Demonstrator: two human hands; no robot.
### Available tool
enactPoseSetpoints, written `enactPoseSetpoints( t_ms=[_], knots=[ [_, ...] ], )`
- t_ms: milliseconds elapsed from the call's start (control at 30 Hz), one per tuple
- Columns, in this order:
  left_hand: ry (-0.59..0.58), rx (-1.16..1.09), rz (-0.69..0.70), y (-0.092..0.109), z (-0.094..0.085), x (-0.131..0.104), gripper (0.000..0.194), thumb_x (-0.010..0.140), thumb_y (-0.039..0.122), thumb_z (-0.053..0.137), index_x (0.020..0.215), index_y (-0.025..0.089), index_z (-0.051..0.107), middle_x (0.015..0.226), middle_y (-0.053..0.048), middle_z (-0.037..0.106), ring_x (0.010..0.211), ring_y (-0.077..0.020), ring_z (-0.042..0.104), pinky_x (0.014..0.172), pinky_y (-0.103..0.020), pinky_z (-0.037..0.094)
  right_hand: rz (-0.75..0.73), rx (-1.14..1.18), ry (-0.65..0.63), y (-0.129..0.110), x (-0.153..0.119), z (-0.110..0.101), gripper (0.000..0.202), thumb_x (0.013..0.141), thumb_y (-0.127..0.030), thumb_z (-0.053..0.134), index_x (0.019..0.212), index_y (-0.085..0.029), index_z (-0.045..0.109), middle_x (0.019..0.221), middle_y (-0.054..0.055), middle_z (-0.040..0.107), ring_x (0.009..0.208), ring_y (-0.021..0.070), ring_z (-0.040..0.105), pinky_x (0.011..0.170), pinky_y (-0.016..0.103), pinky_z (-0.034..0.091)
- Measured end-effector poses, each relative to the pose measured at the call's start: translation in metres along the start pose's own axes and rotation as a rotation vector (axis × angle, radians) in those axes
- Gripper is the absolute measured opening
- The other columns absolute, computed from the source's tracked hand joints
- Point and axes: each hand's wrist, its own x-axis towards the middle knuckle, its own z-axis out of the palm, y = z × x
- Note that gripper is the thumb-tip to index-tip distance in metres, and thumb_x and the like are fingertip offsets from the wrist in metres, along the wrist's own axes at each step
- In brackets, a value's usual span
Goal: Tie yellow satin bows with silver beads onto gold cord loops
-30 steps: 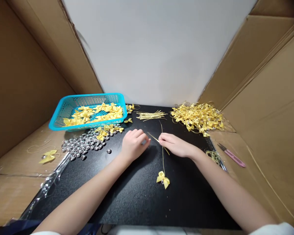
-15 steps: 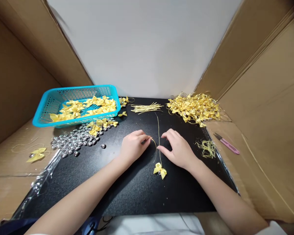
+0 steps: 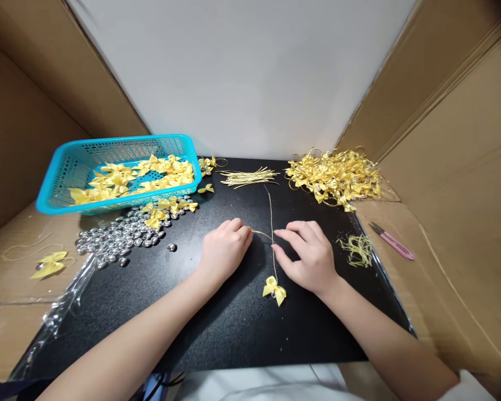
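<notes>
My left hand is closed, its fingers pinching one end of a thin gold cord that stretches to the right. To its right, my right hand has thumb and index finger slightly apart, the tips right beside the cord's upright length. I cannot tell whether they touch it. That length runs from a loose far end down to a yellow ribbon bow, which lies on the black table with a small silver bell-like bead partly hidden under it.
A blue basket of yellow bows stands at left, behind many silver beads. Cut gold cords lie at the back. Finished-looking looped bows are heaped at back right. Pink-handled snips rest beside cord scraps.
My left hand has turned knuckles-up and pulled the cord end straighter. My right thumb and finger have shifted slightly along the upright cord. The view has shifted a little.
</notes>
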Motion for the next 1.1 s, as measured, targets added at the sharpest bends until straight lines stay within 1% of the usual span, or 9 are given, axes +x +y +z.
enactPoseSetpoints(
  t_ms=[167,267,367,567,667,767,900,1000,1100],
  knots=[
    [-0.022,-0.018,-0.019,0.001,0.0,0.0,0.025,0.09,0.024,0.058,0.068,0.02,0.069,0.068,-0.002,0.064,0.065,-0.0153,0.059,0.05,-0.026,0.03,0.019,-0.14,-0.116,0.004,0.0,0.002,0.021,0.094,-0.025,0.052,0.086,-0.02,0.071,0.083,0.006,0.066,0.077,0.0203,0.053,0.07,0.035,0.036],
    [0.0,-0.022,-0.011,0.001,0.001,-0.001,0.023,0.088,0.023,0.06,0.067,0.019,0.069,0.067,-0.002,0.063,0.065,-0.0152,0.059,0.049,-0.026,0.03,0.057,-0.036,-0.115,0.004,0.0,0.002,0.025,0.096,-0.022,0.047,0.093,-0.018,0.071,0.082,0.006,0.067,0.076,0.0188,0.055,0.069,0.034,0.037],
    [0.013,-0.01,0.0,0.001,0.003,-0.001,0.023,0.087,0.023,0.061,0.065,0.019,0.067,0.066,-0.002,0.063,0.064,-0.0154,0.06,0.048,-0.026,0.03,0.127,0.1,-0.144,0.003,0.0,0.001,0.026,0.096,-0.027,0.047,0.102,-0.016,0.07,0.084,0.007,0.067,0.076,0.0181,0.058,0.071,0.032,0.041],
    [0.024,-0.066,-0.026,0.001,0.005,-0.001,0.023,0.087,0.023,0.06,0.066,0.019,0.069,0.068,-0.002,0.065,0.065,-0.0156,0.062,0.049,-0.026,0.033,0.162,0.248,-0.225,0.009,-0.002,0.01,0.017,0.091,-0.023,0.057,0.084,-0.019,0.073,0.079,0.005,0.064,0.077,0.0171,0.058,0.073,0.029,0.047],
    [0.062,-0.272,-0.092,0.003,0.004,-0.001,0.019,0.088,0.023,0.058,0.075,0.018,0.07,0.072,-0.002,0.069,0.066,-0.0145,0.063,0.054,-0.024,0.039,0.195,0.259,-0.24,0.011,0.0,0.012,0.015,0.088,-0.018,0.057,0.083,-0.019,0.071,0.076,0.004,0.063,0.072,0.016,0.058,0.069,0.029,0.046],
    [0.03,-0.644,-0.218,0.01,0.003,-0.001,0.015,0.087,0.022,0.058,0.079,0.017,0.07,0.07,-0.002,0.07,0.061,-0.0124,0.061,0.057,-0.023,0.043,0.303,0.376,-0.215,0.009,0.001,0.013,0.013,0.084,-0.015,0.057,0.078,-0.019,0.069,0.07,0.002,0.061,0.064,0.0138,0.056,0.061,0.027,0.045],
    [-0.079,-1.135,-0.575,0.022,0.004,0.0,0.018,0.084,0.031,0.061,0.08,0.016,0.069,0.066,-0.001,0.069,0.052,-0.0112,0.057,0.049,-0.021,0.044,0.607,0.732,-0.094,0.002,0.001,0.018,0.008,0.079,-0.025,0.065,0.075,-0.019,0.065,0.068,0.001,0.063,0.06,0.0132,0.058,0.057,0.026,0.047],
    [-0.126,-1.349,-0.771,0.029,0.006,0.001,0.017,0.078,0.031,0.066,0.081,0.015,0.068,0.066,-0.001,0.068,0.046,-0.009,0.053,0.042,-0.019,0.04,0.787,0.994,-0.006,-0.005,-0.001,0.024,0.019,0.075,-0.035,0.07,0.075,-0.019,0.061,0.069,0.001,0.063,0.064,0.0143,0.062,0.063,0.028,0.053],
    [-0.14,-1.45,-0.864,0.031,0.008,0.0,0.018,0.072,0.031,0.071,0.078,0.014,0.067,0.062,0.0,0.066,0.044,-0.0076,0.052,0.04,-0.017,0.04,0.844,1.071,0.062,-0.009,-0.003,0.028,0.026,0.071,-0.041,0.074,0.075,-0.019,0.059,0.07,0.0,0.063,0.066,0.0147,0.064,0.067,0.029,0.056]
  ],
)
